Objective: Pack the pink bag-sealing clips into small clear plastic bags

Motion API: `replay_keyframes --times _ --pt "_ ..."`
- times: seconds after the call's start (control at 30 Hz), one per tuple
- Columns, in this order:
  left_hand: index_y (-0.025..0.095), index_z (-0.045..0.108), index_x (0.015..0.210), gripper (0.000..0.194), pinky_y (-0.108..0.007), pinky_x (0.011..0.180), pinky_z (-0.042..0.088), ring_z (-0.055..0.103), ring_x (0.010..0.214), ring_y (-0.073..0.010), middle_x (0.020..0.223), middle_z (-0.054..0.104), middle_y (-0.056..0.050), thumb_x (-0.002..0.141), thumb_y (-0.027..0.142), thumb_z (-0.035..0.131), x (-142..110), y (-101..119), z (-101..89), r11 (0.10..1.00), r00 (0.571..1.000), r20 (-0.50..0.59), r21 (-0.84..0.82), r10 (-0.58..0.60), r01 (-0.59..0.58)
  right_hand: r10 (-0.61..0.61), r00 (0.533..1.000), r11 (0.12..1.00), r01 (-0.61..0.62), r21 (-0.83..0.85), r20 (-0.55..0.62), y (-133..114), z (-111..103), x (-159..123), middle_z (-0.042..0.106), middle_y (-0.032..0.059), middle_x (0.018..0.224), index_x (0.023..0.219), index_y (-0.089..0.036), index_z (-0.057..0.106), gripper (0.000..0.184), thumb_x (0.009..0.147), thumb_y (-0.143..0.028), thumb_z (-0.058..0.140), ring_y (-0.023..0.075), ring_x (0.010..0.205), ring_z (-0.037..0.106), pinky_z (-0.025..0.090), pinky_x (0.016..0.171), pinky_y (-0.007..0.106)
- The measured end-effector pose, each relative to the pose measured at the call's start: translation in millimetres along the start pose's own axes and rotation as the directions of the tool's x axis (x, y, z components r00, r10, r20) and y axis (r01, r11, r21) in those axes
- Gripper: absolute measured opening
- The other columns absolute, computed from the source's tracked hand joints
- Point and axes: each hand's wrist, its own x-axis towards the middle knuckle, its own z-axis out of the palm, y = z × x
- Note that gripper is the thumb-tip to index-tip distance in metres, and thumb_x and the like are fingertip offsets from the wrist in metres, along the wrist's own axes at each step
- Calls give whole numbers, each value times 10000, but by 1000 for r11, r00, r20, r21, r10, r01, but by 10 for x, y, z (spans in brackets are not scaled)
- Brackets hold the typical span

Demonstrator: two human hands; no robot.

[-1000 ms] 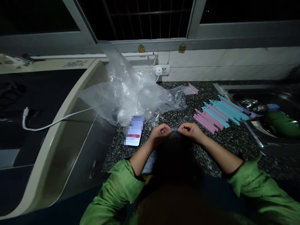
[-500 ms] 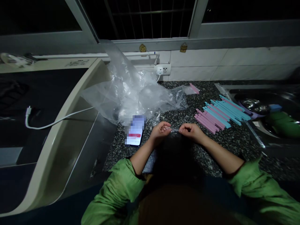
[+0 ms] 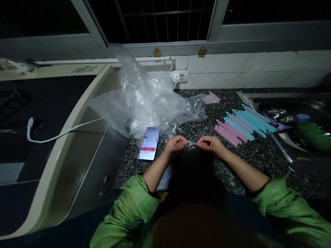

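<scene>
Against the frame half a second earlier, the left hand (image 3: 176, 144) shows altered fingers: looser and more curled then, now drawn together, thumb and fingertips pinching the film's left end. The right hand (image 3: 210, 144) shows no evident change, thumb and forefinger pinching the opposite end. The small piece of clear, thin plastic film (image 3: 192, 143) spans the gap between both sets of fingertips; its lower extent is lost in shadow. Slim pink and light-blue flat strips (image 3: 245, 122) lie unmoved, right of the right fingers.
</scene>
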Motion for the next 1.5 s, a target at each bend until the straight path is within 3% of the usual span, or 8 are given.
replay_keyframes --times 0.6,0.83,1.03,1.27,1.5 --pt "139 555 639 246 -184 465 224 287 465 -38 494 390 73 628 364 652 -1 -16 26 1000 998 62 0 9 -9 -17 1000 1000 17 10 -16 -21 39 26 373 -60 495 623 -165 543 381 585 -540 595 59 471 280 203 459 220" --pt "130 574 616 261 -188 481 248 338 503 -54 517 433 52 609 374 668 25 -110 23 998 991 133 55 -19 12 -68 988 997 63 -37 -137 2 5 20 386 -50 502 619 -168 539 342 631 -509 568 73 489 307 239 478 224" --pt "131 582 614 236 -191 485 257 335 512 -56 552 436 49 645 360 630 33 -103 22 988 984 175 145 24 -50 -59 989 998 55 -33 -135 8 12 22 392 -48 495 626 -166 554 337 630 -503 570 72 478 307 237 467 224" --pt "144 497 481 390 -201 502 285 350 526 -72 517 403 48 631 475 639 57 -96 -2 953 970 241 289 24 -96 -119 951 993 112 -39 -285 66 -64 65 533 4 579 618 -176 561 353 638 -528 593 112 554 432 355 538 247" --pt "142 502 496 379 -201 494 268 335 518 -67 523 390 52 640 466 635 48 -92 1 965 971 239 254 4 -66 -107 946 994 105 -21 -305 70 -68 80 531 6 581 623 -178 566 343 623 -519 604 120 561 441 362 547 258"
